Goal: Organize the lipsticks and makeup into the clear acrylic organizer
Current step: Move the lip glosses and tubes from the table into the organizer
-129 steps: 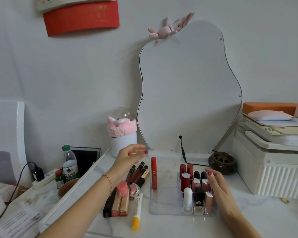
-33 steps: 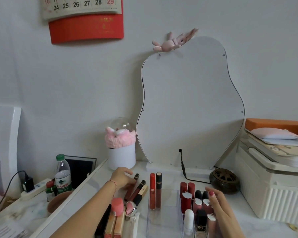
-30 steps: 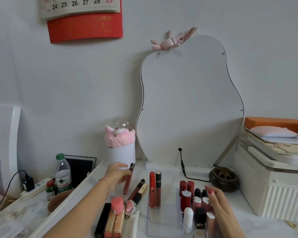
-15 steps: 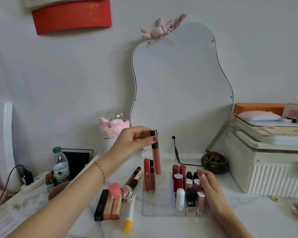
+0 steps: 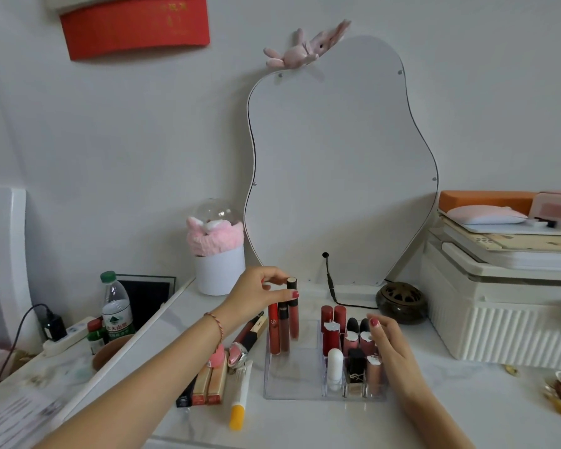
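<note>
The lip gloss stands upright, long axis vertical, its base down inside the big open bay of the organizer, right beside two other tubes at the back-left corner. The left hand pinches it by the dark cap from above, thumb and fingers closed around the top, so letting go looks like the only step left for this one. The right hand rests loosely against the organizer's right side, fingers touching the packed lipsticks, seemingly steadying the tray; it grips nothing. What remains lies to the left on the counter: loose sticks slanting just left of the tray, a row of cased lipsticks and a yellow-capped tube pointing toward the person. All of them sit nearer the left hand, so that hand looks best placed for the next pick.
</note>
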